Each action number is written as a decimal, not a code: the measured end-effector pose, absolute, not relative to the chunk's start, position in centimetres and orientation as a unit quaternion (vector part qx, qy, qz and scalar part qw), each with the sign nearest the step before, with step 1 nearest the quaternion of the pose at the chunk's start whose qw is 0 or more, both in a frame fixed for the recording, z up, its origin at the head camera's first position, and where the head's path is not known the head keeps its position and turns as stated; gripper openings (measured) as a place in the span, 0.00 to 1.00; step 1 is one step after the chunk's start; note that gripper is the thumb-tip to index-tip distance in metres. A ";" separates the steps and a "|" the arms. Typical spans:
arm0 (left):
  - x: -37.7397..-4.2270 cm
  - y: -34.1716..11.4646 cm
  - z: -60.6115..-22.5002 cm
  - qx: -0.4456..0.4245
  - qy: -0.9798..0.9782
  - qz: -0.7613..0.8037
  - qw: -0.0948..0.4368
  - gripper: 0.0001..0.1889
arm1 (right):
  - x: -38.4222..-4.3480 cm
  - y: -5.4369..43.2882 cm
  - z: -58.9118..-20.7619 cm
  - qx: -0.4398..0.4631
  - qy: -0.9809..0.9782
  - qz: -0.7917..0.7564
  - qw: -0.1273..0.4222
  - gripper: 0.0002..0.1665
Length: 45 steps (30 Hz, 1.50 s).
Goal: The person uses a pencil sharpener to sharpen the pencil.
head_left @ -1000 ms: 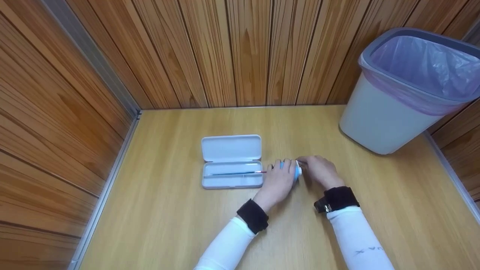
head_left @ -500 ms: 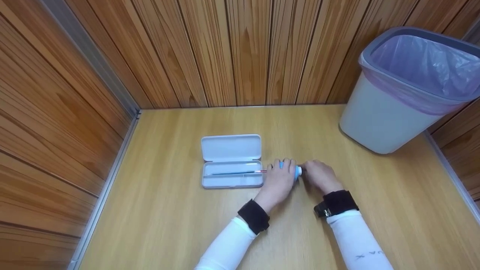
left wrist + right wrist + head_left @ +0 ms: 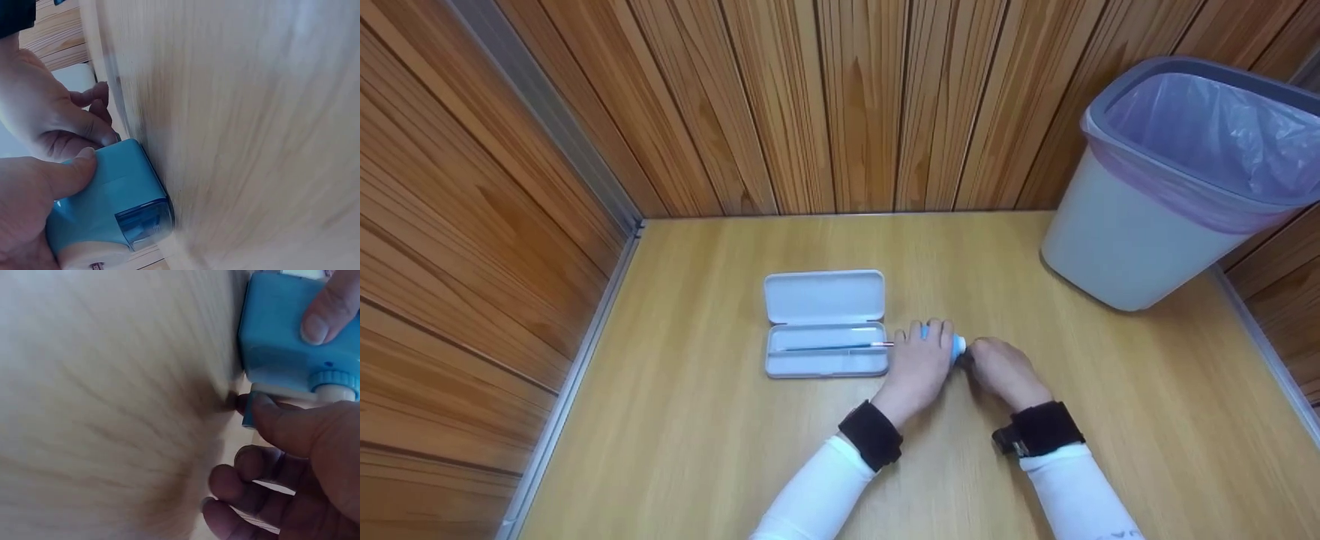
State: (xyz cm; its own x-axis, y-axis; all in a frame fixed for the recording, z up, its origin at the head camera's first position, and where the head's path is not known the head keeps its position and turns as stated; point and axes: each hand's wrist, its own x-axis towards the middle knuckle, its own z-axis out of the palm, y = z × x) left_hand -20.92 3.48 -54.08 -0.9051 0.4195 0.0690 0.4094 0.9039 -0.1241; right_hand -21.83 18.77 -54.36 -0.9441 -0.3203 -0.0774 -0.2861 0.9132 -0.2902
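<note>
My left hand [image 3: 919, 364] grips a blue hand-crank pencil sharpener [image 3: 112, 185] on the table, with the thumb pressed on its side. A see-through blue shavings drawer [image 3: 146, 222] shows at one end of its body. My right hand [image 3: 1005, 371] is beside the sharpener's right end. In the right wrist view its thumb and forefinger pinch the blue crank knob [image 3: 252, 413], while the other fingers curl loosely. A thin pencil [image 3: 877, 344] reaches left from under my left hand across the grey pencil case [image 3: 825, 366]. My left hand hides where the pencil meets the sharpener.
The pencil case's lid [image 3: 825, 296] lies folded back, away from me. A pale waste bin [image 3: 1132, 225] with a pinkish liner stands at the back right. Wood-panelled walls [image 3: 855, 112] bound the table [image 3: 697, 450] at the back and left.
My right hand has swung from the far side of the crank's turn down towards me, still at the knob. My left hand stays in place on the sharpener.
</note>
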 end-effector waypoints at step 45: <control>-21.1 3.1 -53.8 -0.235 -0.970 0.046 0.029 0.24 | -18.8 20.2 -50.4 -0.223 0.951 -0.213 0.039 0.06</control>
